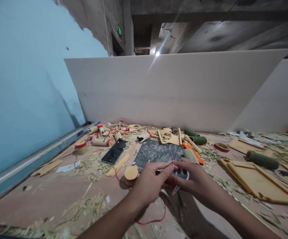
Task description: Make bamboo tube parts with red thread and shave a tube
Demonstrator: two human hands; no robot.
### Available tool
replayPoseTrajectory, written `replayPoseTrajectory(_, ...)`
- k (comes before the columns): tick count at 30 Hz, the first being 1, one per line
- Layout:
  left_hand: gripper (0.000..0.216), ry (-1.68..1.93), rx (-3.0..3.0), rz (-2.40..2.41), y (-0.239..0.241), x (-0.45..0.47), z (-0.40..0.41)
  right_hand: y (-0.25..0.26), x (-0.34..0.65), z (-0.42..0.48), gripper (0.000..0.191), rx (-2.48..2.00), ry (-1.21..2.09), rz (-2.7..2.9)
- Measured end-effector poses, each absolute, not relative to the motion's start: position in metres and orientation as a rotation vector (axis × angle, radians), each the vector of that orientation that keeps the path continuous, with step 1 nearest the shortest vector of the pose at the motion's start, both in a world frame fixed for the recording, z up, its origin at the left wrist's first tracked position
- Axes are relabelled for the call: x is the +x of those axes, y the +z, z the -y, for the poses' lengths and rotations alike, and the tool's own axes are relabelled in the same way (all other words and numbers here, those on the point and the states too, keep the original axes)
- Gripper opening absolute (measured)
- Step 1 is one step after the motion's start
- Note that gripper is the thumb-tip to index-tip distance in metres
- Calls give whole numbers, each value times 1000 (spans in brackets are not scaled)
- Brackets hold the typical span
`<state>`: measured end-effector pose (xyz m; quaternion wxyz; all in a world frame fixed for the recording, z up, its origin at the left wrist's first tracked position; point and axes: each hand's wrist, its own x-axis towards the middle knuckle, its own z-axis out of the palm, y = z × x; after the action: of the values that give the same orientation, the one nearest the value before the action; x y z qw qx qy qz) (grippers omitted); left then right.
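My left hand [150, 182] and my right hand [194, 179] meet in front of me over the worktable [59, 196]. The left fingers pinch a thin red string [151, 220] that loops down under my wrists. The right hand is closed round a small red and white object [181, 177], partly hidden by the fingers. A short bamboo section [131, 174] lies just left of my left hand. Beyond the hands lies a dark cutting mat [156, 152].
A black phone [114, 151] lies left of the mat. Several bamboo pieces with red tape [101, 142] sit at the back left. Green bamboo tubes [261, 160], wooden boards [255, 179], an orange cutter [193, 152] and a tape roll [221, 147] lie to the right. A white panel [173, 89] stands behind.
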<state>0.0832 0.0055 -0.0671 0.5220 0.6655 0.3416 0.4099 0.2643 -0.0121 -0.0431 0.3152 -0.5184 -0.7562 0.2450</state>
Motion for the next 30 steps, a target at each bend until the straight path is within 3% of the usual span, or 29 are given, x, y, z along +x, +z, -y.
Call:
replayPoseTrajectory(10, 29, 1117, 1707, -819, -64, 82, -8, -57, 273, -3, 36, -1369, 810, 1924)
replayPoseTrajectory(18, 26, 1135, 1695, -827, -66, 81, -9, -56, 269, 1, 28, -1340, 797, 1922)
replayPoseTrajectory(25, 25, 1154, 1696, -858, -66, 81, -10, -61, 269, -6, 42, -1329, 914, 1889)
replayPoseTrajectory(30, 26, 1174, 1683, -881, -63, 82, -9, -62, 269, -2, 39, -1416, 788, 1874)
